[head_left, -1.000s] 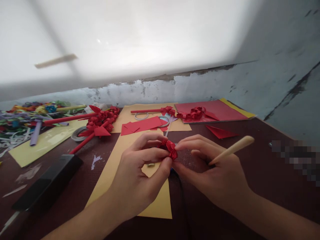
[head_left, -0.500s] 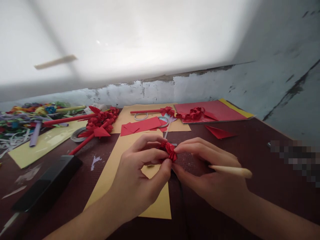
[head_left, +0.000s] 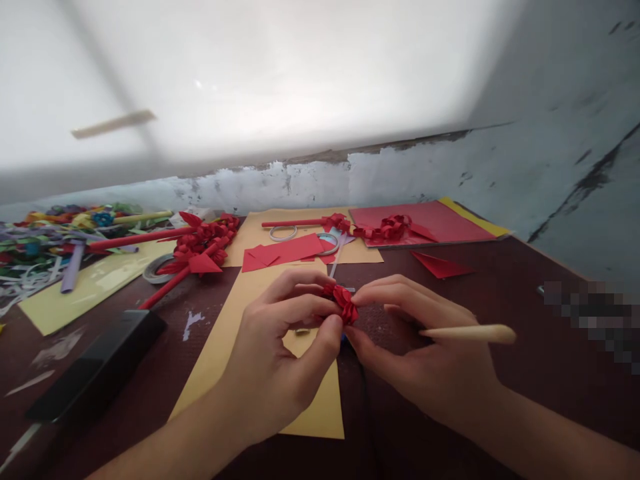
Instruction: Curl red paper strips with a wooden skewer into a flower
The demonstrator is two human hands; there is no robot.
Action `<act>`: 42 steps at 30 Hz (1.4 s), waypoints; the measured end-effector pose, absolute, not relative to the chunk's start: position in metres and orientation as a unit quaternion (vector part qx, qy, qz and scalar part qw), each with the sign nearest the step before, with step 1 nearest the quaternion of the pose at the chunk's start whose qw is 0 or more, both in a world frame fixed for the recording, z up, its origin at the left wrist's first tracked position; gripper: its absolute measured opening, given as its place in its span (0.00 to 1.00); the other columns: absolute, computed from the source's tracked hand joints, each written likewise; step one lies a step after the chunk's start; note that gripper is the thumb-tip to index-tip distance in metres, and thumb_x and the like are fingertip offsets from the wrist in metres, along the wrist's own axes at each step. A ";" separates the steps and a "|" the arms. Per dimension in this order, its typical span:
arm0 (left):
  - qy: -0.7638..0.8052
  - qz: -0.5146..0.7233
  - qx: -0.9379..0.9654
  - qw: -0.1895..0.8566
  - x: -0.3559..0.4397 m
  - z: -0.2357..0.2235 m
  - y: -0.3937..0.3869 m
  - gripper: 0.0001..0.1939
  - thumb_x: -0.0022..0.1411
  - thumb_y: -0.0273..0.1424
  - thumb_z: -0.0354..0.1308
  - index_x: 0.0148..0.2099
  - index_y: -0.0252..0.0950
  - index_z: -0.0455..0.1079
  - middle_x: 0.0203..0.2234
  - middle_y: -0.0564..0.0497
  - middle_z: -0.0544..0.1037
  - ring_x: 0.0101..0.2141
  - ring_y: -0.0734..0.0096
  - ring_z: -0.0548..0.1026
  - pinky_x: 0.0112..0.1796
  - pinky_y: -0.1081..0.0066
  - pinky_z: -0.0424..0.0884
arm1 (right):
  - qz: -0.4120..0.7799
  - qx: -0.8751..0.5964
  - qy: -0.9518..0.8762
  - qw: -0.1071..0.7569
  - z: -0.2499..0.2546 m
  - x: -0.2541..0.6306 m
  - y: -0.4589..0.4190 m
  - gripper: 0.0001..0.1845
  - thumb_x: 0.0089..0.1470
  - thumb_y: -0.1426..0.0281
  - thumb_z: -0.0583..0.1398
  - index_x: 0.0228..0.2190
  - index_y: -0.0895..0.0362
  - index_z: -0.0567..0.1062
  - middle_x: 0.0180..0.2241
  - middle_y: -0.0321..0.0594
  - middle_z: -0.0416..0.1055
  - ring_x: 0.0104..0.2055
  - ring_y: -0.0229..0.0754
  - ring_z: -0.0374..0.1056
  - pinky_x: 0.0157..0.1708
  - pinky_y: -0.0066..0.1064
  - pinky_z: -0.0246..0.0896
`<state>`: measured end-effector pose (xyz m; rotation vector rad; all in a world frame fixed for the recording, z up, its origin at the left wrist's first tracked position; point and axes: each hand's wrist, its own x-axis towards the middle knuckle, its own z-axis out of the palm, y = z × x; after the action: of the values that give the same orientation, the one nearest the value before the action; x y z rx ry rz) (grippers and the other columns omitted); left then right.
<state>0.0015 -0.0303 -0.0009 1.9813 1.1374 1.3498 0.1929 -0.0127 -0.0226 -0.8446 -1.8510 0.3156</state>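
A small red folded paper flower (head_left: 345,305) is held up between my two hands over the table. My left hand (head_left: 287,340) pinches it from the left between thumb and fingers. From the right, the thumb and fingertips of my right hand (head_left: 420,333) close on the flower's edge. A pale wooden stick (head_left: 475,333) is tucked through the fingers of that same hand, its blunt end pointing right. Part of the flower is hidden behind my left fingers. Beneath lies a long yellow-tan paper sheet (head_left: 210,373).
Several red paper flowers on stems (head_left: 205,247) lie at left beside a tape roll (head_left: 159,269) and a black box (head_left: 95,367). Coloured paper strips (head_left: 35,247) heap behind. Red paper pieces (head_left: 290,251), a red folder (head_left: 465,223) and a red paper triangle (head_left: 443,265) lie farther back.
The red flower has turned slightly and shifted a little right between my fingers. The wooden stick's end has swung slightly right. Both hands stay nearly in place.
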 end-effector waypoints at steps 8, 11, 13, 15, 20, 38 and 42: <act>0.422 0.503 0.710 0.255 0.003 -0.001 -0.031 0.09 0.64 0.24 0.62 0.39 0.41 0.83 0.45 0.48 0.80 0.46 0.66 0.81 0.35 0.77 0.81 | 0.134 -0.347 -0.774 0.513 -0.022 0.193 -0.012 0.14 0.52 0.75 0.69 0.41 0.49 0.78 0.39 0.35 0.79 0.36 0.39 0.75 0.33 0.30 0.72; 0.421 0.503 0.711 0.253 0.003 -0.001 -0.032 0.09 0.64 0.23 0.62 0.39 0.40 0.83 0.45 0.48 0.80 0.46 0.66 0.81 0.36 0.75 0.81 | 0.141 -0.349 -0.774 0.509 -0.023 0.194 -0.012 0.14 0.53 0.75 0.69 0.41 0.49 0.78 0.39 0.35 0.79 0.36 0.40 0.75 0.33 0.30 0.72; 0.419 0.502 0.712 0.254 0.003 -0.001 -0.032 0.09 0.65 0.23 0.62 0.39 0.40 0.83 0.45 0.47 0.80 0.45 0.66 0.81 0.36 0.75 0.81 | 0.144 -0.351 -0.773 0.509 -0.023 0.194 -0.012 0.14 0.53 0.75 0.69 0.41 0.49 0.78 0.39 0.36 0.79 0.36 0.40 0.75 0.32 0.31 0.71; 0.417 0.500 0.714 0.256 0.002 -0.001 -0.032 0.09 0.65 0.23 0.62 0.39 0.40 0.82 0.45 0.47 0.80 0.45 0.66 0.80 0.36 0.74 0.81 | 0.141 -0.353 -0.771 0.511 -0.023 0.193 -0.013 0.14 0.53 0.75 0.69 0.41 0.49 0.78 0.39 0.36 0.79 0.36 0.41 0.75 0.30 0.31 0.70; 0.417 0.507 0.689 0.306 -0.001 -0.001 -0.032 0.08 0.69 0.27 0.60 0.37 0.39 0.80 0.45 0.47 0.80 0.47 0.64 0.80 0.38 0.74 0.82 | 0.152 -0.357 -0.765 0.514 -0.022 0.192 -0.014 0.13 0.53 0.76 0.68 0.40 0.49 0.78 0.37 0.36 0.79 0.34 0.39 0.74 0.27 0.29 0.69; 0.425 0.499 0.609 0.447 -0.004 -0.001 -0.024 0.11 0.57 0.19 0.65 0.40 0.38 0.78 0.34 0.52 0.81 0.33 0.69 0.82 0.31 0.73 0.84 | 0.203 -0.334 -0.793 0.467 -0.021 0.191 -0.015 0.12 0.53 0.77 0.66 0.39 0.51 0.78 0.36 0.37 0.79 0.37 0.42 0.76 0.30 0.30 0.71; 0.426 0.500 0.608 0.446 -0.004 0.000 -0.024 0.11 0.57 0.19 0.65 0.40 0.38 0.78 0.30 0.53 0.81 0.31 0.69 0.83 0.32 0.71 0.85 | 0.224 -0.336 -0.785 0.470 -0.021 0.192 -0.014 0.13 0.53 0.78 0.66 0.39 0.51 0.78 0.36 0.36 0.79 0.36 0.41 0.77 0.28 0.28 0.70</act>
<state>-0.0044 -0.0241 -0.0004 1.5060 1.0561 1.2383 0.1918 -0.0144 -0.0212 -0.8241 -1.9230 0.5491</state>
